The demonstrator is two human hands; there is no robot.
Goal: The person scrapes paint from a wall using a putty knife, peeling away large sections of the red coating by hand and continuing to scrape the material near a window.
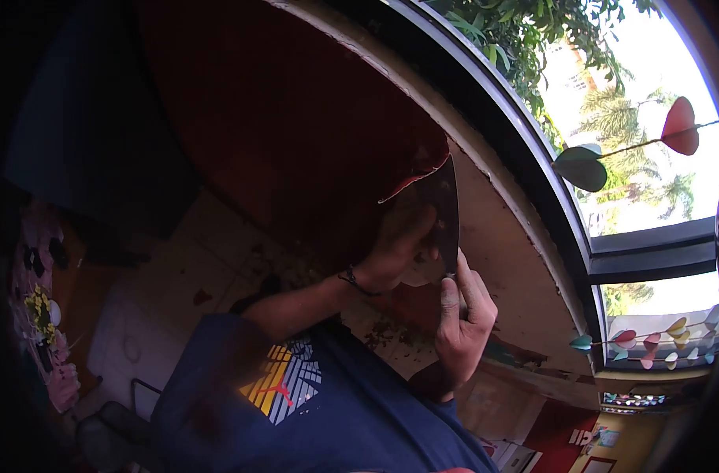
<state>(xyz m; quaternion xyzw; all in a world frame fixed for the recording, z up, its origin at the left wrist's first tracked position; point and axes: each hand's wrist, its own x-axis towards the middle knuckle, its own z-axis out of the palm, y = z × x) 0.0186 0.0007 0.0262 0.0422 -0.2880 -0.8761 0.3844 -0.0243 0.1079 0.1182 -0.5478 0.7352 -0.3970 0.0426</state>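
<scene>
"Pinching the lower end of the dark blade (447, 197), just right of the frame's centre, is the right hand (467, 319), isn't it?"

"Yes, thumb on one side and fingers on the other. The left hand (399, 240) sits left of the blade, near mid-frame, a dark bracelet (359, 280) at its wrist. Its fingers bend close to the blade, but it's too dim to tell whether they grip or only press."

"What does the blade meet?"

"Its upper part is at the ragged lip of the red layer (296, 102), which fills the upper left and upper centre. To the right lies a brownish strip (493, 213)."

"What worries you?"

"A slip. Should the blade skid off that lip under pressure, the bare left fingers look near enough to be cut. Too steep an angle could gouge the surface beneath, and uneven pulling could tear the red layer crookedly."

"And farther out?"

"Past a pale ledge (418, 94) comes the black window frame (485, 98), then a red paper heart (680, 126) at upper right. Glare there, against such shadow, could make the edge hard to judge. Below centre, scattered flakes (392, 337) might turn slippery underfoot."
</scene>
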